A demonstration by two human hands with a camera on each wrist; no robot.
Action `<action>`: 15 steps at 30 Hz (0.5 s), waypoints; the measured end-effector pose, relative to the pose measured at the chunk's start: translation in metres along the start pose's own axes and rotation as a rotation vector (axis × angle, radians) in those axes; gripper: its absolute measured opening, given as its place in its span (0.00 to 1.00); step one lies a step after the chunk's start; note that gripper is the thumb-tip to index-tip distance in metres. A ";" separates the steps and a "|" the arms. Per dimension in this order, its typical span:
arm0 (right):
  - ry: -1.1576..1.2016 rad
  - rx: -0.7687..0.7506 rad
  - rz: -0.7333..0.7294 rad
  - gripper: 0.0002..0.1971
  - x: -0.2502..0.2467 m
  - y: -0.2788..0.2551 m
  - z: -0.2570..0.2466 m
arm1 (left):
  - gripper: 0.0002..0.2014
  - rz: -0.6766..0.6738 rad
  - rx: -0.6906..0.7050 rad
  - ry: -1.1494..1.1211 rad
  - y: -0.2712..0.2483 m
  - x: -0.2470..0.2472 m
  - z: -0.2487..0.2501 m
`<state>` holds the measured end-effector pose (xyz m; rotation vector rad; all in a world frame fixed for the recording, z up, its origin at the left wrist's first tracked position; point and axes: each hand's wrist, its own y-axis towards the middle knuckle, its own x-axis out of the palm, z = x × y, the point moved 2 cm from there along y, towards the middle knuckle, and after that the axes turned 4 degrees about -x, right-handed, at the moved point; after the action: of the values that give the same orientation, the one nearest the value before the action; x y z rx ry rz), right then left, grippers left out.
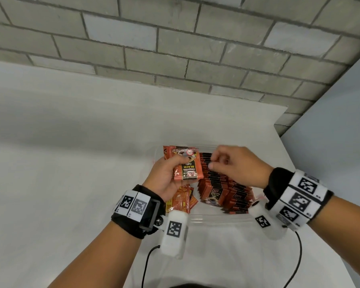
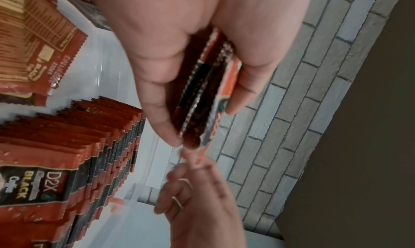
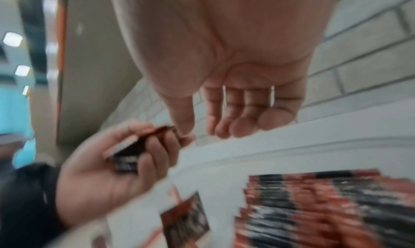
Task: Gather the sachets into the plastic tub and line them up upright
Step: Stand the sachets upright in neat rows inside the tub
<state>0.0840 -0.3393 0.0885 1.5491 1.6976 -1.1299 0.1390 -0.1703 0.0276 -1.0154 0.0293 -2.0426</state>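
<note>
white tabletop (image 1: 71, 163) bears a clear plastic tub (image 1: 220, 218) of upright red-black "d2x black coffee" sachets (image 1: 214, 196); left hand (image 1: 164, 179) grips a few sachets (image 1: 188, 169), right hand (image 1: 237, 166) pinches one's corner.

Right wrist view smeared by motion: row of sachets (image 3: 325, 211) at lower right reduced to red and black streaks, print unreadable; left hand (image 3: 107, 164) at lower left soft-edged, the stack (image 3: 127, 160) it grips a dark blur. Head view: right hand (image 1: 235, 166) hides the far part of the tub (image 1: 220, 219); its fingertips too small to tell what they touch. Left wrist view: loose sachets (image 2: 33, 44) cut off by upper left edge.
</note>
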 end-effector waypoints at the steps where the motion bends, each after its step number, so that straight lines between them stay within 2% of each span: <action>1: 0.148 -0.007 0.086 0.08 -0.003 -0.002 -0.004 | 0.12 -0.014 0.000 0.008 0.000 0.001 0.000; 2: 0.282 -0.011 0.140 0.09 -0.004 -0.005 -0.008 | 0.15 -0.025 -0.001 0.022 -0.001 0.002 0.000; 4: 0.451 -0.018 0.159 0.12 0.001 -0.010 -0.014 | 0.18 -0.047 0.001 0.042 -0.002 0.005 -0.002; 7: 0.498 0.020 0.136 0.18 0.014 -0.017 -0.016 | 0.17 -0.051 0.026 0.028 -0.003 0.010 -0.005; 9: 0.563 0.025 0.136 0.16 0.021 -0.020 -0.016 | 0.15 -0.051 0.045 0.035 -0.003 0.011 -0.006; 12: 0.609 -0.036 0.198 0.13 0.020 -0.022 -0.016 | 0.09 -0.071 0.053 0.049 -0.004 0.012 -0.007; 15: 0.597 -0.067 0.268 0.17 0.014 -0.023 -0.014 | 0.08 -0.091 0.044 0.087 -0.005 0.013 -0.006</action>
<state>0.0608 -0.3197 0.0884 2.1334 1.7795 -0.4908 0.1275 -0.1778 0.0343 -0.9150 -0.0172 -2.1600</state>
